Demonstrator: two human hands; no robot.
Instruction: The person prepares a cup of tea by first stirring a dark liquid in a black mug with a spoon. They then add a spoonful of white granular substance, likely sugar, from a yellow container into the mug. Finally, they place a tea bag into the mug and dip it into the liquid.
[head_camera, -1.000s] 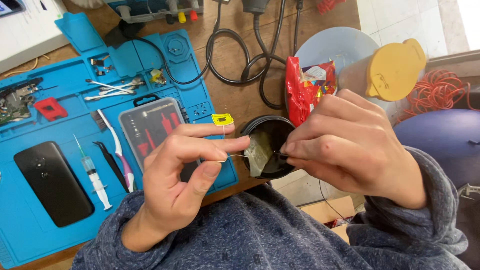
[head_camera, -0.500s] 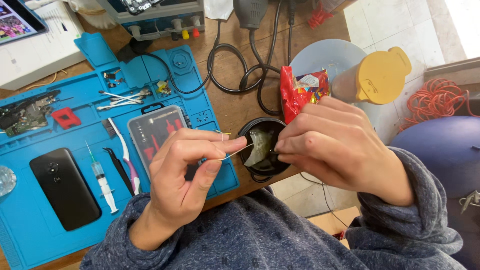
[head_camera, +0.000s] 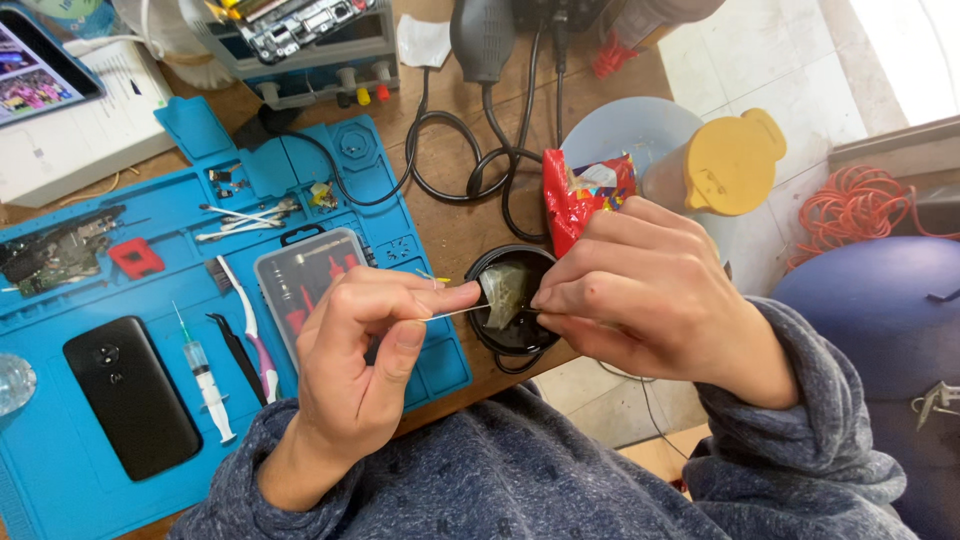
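Head view, looking down on my bench. My left hand (head_camera: 365, 370) pinches one end of a thin pale strip (head_camera: 455, 312) between thumb and forefinger, the other fingers curled under. My right hand (head_camera: 650, 290) is closed in a pinch at the strip's other end, though its fingertips hide the contact, so I cannot tell exactly what it grips. The strip runs level between both hands, just above a round black cup (head_camera: 512, 305) that sits at the near edge of the wooden table (head_camera: 455, 225) and holds a crumpled yellowish scrap. A red snack wrapper (head_camera: 580, 195) lies just beyond the cup. To the left, the blue work mat (head_camera: 60, 470) carries a black phone (head_camera: 130, 395), a syringe (head_camera: 205, 375), tweezers (head_camera: 240, 355) and a clear case of small tools (head_camera: 300, 280), partly behind my left hand. Black cables (head_camera: 450, 165) loop on the far side of the table.
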